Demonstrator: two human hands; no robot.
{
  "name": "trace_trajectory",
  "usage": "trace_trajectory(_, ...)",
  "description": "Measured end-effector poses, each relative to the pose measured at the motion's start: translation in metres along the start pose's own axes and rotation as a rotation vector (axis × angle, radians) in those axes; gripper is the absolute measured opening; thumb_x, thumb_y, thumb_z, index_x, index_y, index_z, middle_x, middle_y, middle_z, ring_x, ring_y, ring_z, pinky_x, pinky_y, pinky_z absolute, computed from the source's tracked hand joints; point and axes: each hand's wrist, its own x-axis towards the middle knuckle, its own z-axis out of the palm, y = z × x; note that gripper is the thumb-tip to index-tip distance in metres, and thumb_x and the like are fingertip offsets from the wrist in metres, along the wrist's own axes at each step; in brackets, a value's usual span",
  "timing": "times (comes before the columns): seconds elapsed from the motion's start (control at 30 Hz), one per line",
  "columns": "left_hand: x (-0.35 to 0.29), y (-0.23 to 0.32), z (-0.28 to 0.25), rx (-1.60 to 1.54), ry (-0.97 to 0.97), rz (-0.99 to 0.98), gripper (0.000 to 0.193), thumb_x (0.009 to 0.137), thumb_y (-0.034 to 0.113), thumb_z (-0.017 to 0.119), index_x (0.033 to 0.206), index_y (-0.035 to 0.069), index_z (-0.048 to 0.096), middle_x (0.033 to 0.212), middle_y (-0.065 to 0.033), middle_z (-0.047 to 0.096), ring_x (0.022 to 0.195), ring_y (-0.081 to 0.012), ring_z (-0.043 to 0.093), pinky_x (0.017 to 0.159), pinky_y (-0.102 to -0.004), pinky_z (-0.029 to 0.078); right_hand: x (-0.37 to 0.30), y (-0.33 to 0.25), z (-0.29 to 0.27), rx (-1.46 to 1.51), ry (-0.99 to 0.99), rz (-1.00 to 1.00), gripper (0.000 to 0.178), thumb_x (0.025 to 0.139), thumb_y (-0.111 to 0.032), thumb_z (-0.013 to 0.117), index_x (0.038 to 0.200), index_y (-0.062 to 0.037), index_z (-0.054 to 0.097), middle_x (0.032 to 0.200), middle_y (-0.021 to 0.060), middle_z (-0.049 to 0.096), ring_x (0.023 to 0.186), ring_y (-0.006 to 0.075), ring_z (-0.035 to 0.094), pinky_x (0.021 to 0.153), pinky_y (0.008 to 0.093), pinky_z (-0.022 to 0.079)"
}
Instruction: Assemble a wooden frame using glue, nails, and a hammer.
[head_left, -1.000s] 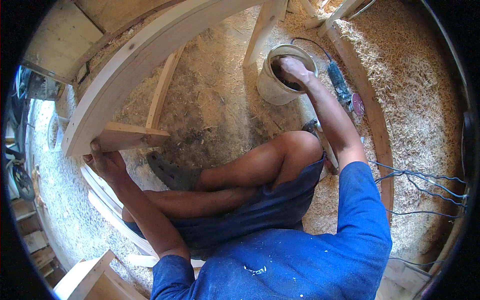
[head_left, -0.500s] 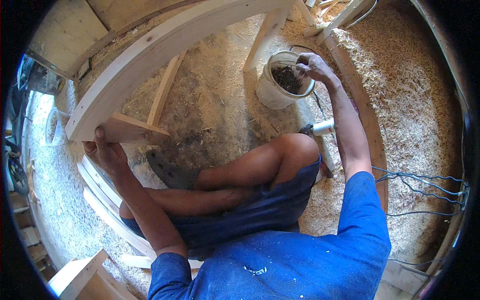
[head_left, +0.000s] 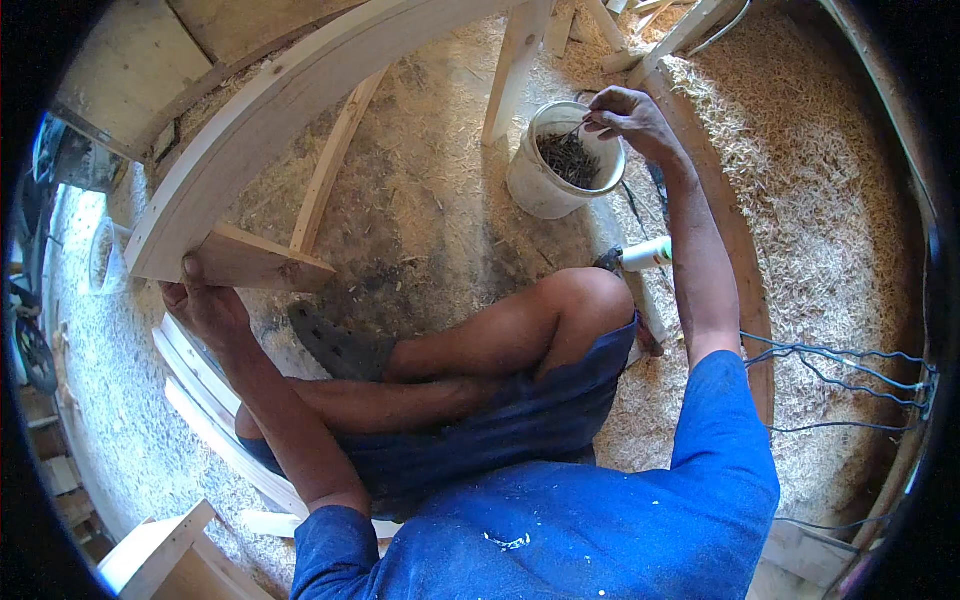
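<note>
One white cylinder (head_left: 645, 254), its coloured marking too blurred to read, lies bodyward of the right hand (head_left: 634, 118), which has risen from inside the bucket (head_left: 535, 193) to its rim, pinching something thin (head_left: 579, 129); the left hand (head_left: 207, 308) grips the wooden frame (head_left: 255, 115).

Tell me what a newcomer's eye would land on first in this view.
Probably the bright blue shirt filling the lower middle, then the long pale beam sweeping across the upper left, its lower end held by the left hand. Upper right of centre, the right hand seems to pinch a thin dark piece over a whitish bucket of similar pieces, with wood shavings heaped along the right.
</note>
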Motion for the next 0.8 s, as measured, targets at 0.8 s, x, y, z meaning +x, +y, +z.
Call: trace_trajectory(0.8, -0.002, 0.002, -0.009, 0.120, 0.055, -0.013, 0.053, 0.089, 0.025, 0.078, 0.130, 0.000, 0.056, 0.127, -0.0165, 0.061, 0.118, -0.0282, 0.058, 0.104, -0.0454, 0.046, 0.048, 0.114, 0.056, -0.171, 0.078, 0.260, 0.027, 0.078, -0.021, 0.072, 0.058, -0.0077, 0.060, 0.056, -0.0012, 0.049, 0.050, 0.0111, 0.044, 0.045, 0.0354, 0.030)
